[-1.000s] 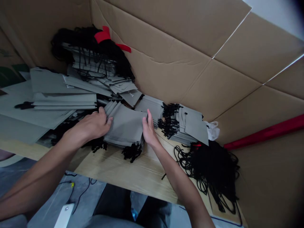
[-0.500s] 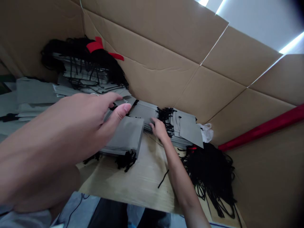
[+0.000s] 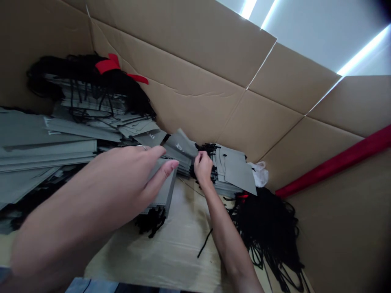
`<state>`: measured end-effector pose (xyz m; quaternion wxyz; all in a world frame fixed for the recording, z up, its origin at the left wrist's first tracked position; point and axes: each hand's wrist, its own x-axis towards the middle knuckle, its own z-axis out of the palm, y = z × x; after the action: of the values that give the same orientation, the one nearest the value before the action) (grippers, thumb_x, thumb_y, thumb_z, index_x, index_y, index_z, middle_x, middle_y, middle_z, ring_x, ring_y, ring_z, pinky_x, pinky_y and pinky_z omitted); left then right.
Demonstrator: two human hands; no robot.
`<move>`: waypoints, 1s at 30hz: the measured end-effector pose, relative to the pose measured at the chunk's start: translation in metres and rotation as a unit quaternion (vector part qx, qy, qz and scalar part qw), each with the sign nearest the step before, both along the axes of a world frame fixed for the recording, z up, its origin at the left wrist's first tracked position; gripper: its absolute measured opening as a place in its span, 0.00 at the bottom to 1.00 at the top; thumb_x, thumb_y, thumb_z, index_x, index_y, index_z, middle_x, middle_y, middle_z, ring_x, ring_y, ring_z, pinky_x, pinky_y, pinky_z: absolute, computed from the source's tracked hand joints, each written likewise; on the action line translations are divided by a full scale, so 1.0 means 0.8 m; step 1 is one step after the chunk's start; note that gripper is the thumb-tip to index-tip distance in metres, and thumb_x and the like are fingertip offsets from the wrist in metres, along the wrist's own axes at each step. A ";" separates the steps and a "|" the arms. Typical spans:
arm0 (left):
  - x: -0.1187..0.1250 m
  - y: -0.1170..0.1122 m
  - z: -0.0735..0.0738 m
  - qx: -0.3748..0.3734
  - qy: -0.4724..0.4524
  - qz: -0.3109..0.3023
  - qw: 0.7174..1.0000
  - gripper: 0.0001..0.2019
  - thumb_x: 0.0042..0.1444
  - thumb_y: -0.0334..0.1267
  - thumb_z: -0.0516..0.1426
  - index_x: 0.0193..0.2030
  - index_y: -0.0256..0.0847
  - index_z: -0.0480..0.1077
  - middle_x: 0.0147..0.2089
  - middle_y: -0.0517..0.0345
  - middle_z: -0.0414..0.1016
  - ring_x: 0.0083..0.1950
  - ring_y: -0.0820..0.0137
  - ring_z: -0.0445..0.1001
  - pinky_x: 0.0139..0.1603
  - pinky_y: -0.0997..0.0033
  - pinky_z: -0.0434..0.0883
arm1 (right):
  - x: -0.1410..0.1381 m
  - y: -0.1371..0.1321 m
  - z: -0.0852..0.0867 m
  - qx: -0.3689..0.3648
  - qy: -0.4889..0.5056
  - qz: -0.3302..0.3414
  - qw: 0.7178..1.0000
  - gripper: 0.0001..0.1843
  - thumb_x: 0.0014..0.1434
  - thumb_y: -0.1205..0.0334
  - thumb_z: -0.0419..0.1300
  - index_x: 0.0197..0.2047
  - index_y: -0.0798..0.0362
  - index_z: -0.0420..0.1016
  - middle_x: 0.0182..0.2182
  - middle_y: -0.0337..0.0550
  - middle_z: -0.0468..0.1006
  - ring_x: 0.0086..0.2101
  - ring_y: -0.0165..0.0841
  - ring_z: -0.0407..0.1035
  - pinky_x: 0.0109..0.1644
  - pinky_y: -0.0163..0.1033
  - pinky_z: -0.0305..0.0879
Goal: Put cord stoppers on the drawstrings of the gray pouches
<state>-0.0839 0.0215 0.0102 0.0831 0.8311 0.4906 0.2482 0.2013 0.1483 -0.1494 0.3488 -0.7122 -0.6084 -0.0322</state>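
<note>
My left hand [image 3: 122, 179] is up close to the lens, fingers stretched out and apart, thumb pointing forward, gripping nothing. It hangs over the near stack [image 3: 167, 191] of flat grey bags. I can't tell whether the fingertips touch the top bag. That stack lies on the table [image 3: 174, 252], with its black drawstrings spilling off the front edge.

My right hand [image 3: 203, 165] is further out, fingers curled in tight on the cords [image 3: 209, 147] bunched at the left end of the far stack [image 3: 233, 173], which sits against the cardboard wall [image 3: 198, 93].

Just right of that stack is a crumpled white bag [image 3: 260, 173], and below it a loose heap [image 3: 269, 221] of black cord spreads over the table. A red bar [image 3: 336, 162] runs along the wall on the right. To my left are bigger grey bags [image 3: 45, 150], and behind them a pile [image 3: 91, 101] draped in black cord with a red ribbon [image 3: 106, 65] on top.
</note>
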 end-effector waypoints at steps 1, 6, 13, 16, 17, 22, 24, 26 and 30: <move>0.009 0.001 -0.001 0.002 0.039 -0.004 0.999 0.32 0.73 0.64 0.42 0.52 0.48 0.80 0.48 0.44 0.85 0.49 0.41 0.82 0.51 0.40 0.71 | 0.004 -0.005 0.014 0.034 0.016 -0.013 0.999 0.18 0.77 0.51 0.67 0.61 0.54 0.79 0.55 0.49 0.84 0.51 0.41 0.82 0.57 0.53 0.83; 0.053 0.009 -0.006 -0.006 0.118 -0.041 0.992 0.28 0.78 0.56 0.42 0.59 0.41 0.76 0.54 0.38 0.83 0.55 0.43 0.83 0.54 0.42 0.79 | 0.027 -0.068 0.104 0.166 0.067 0.028 0.983 0.19 0.83 0.53 0.50 0.57 0.53 0.79 0.44 0.47 0.85 0.32 0.35 0.82 0.40 0.42 0.79; 0.081 0.016 -0.032 0.048 0.047 -0.160 0.985 0.51 0.69 0.49 0.67 0.87 0.33 0.45 0.86 0.27 0.53 0.86 0.35 0.57 0.80 0.34 0.69 | 0.033 -0.195 0.180 0.284 0.156 0.120 0.938 0.11 0.78 0.49 0.64 0.50 0.46 0.82 0.36 0.42 0.83 0.32 0.35 0.78 0.30 0.37 0.72; 0.097 0.011 -0.040 0.151 0.005 -0.275 0.950 0.67 0.55 0.33 0.74 0.89 0.51 0.34 0.92 0.44 0.22 0.91 0.37 0.27 0.85 0.32 0.62 | 0.040 -0.217 0.187 0.276 0.223 0.142 0.924 0.12 0.78 0.48 0.64 0.52 0.45 0.83 0.36 0.42 0.84 0.30 0.34 0.78 0.30 0.38 0.74; 0.102 0.008 -0.040 0.187 -0.018 -0.299 0.936 0.63 0.58 0.33 0.72 0.89 0.51 0.36 0.92 0.45 0.24 0.91 0.38 0.28 0.86 0.34 0.62 | 0.044 -0.219 0.189 0.267 0.230 0.147 0.924 0.13 0.79 0.47 0.62 0.53 0.45 0.83 0.38 0.43 0.85 0.31 0.35 0.80 0.31 0.39 0.76; 0.109 -0.007 -0.028 0.289 -0.105 -0.315 0.898 0.30 0.74 0.30 0.51 0.81 0.34 0.56 0.79 0.35 0.67 0.81 0.51 0.66 0.84 0.47 0.66 | 0.064 -0.214 0.191 0.170 0.186 0.188 0.949 0.16 0.79 0.45 0.60 0.49 0.46 0.85 0.35 0.41 0.86 0.30 0.34 0.81 0.30 0.38 0.77; 0.103 -0.010 -0.020 0.235 -0.127 -0.291 0.919 0.28 0.74 0.32 0.49 0.79 0.36 0.58 0.70 0.38 0.76 0.71 0.53 0.76 0.73 0.50 0.76 | 0.065 -0.217 0.192 0.120 0.139 0.187 0.965 0.15 0.78 0.48 0.62 0.45 0.46 0.85 0.32 0.40 0.86 0.29 0.35 0.81 0.29 0.40 0.78; 0.096 -0.010 -0.012 0.133 -0.126 -0.251 0.950 0.27 0.72 0.36 0.48 0.77 0.39 0.58 0.55 0.46 0.84 0.54 0.56 0.84 0.52 0.56 0.80 | 0.061 -0.226 0.193 0.121 0.086 0.165 0.975 0.09 0.76 0.52 0.65 0.47 0.44 0.86 0.40 0.44 0.89 0.36 0.40 0.85 0.38 0.46 0.84; 0.089 -0.010 -0.002 -0.061 -0.097 -0.258 0.959 0.12 0.73 0.41 0.48 0.56 0.45 0.69 0.31 0.62 0.76 0.29 0.65 0.74 0.32 0.63 0.65 | 0.042 -0.258 0.203 0.195 0.125 0.217 0.948 0.21 0.76 0.55 0.67 0.69 0.36 0.78 0.62 0.47 0.85 0.60 0.47 0.82 0.60 0.59 0.84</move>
<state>-0.0127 0.0132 0.0089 0.2413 0.8950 0.2634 0.2672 0.2349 -0.0582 0.0133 0.5524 -0.4794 -0.6817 0.0161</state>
